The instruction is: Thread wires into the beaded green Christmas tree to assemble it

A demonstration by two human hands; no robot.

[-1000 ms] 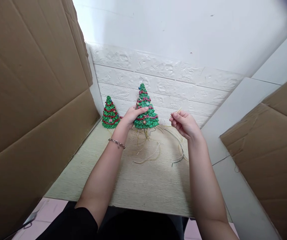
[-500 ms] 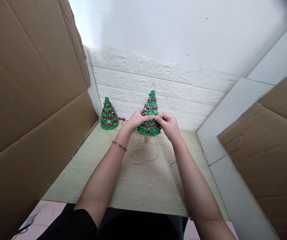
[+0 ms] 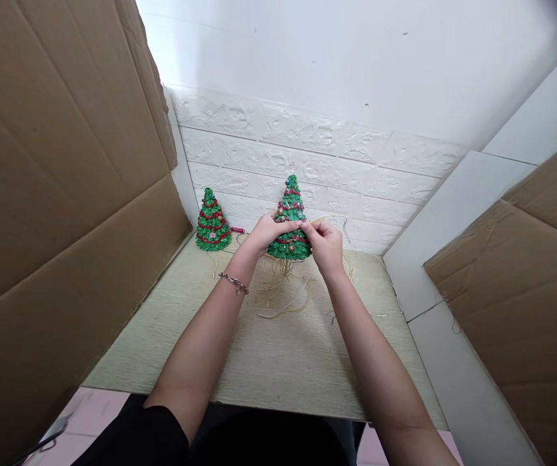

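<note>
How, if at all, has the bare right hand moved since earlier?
Yes: the right hand moved left against the white brick-patterned wall, toward the held green conical tree.

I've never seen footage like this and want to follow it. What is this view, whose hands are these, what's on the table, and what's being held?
There is no machine here: these are a person's two bare hands, seen from a camera worn on that person's head, looking forward and down. The left hand holds a decorated green tree, its thumb across the front. The right hand meets it there and seems to pinch a thin pale strand, though the tip is too small to make out. On the table stand a second green tree, at the picture's left, and scattered loose strands.
</note>
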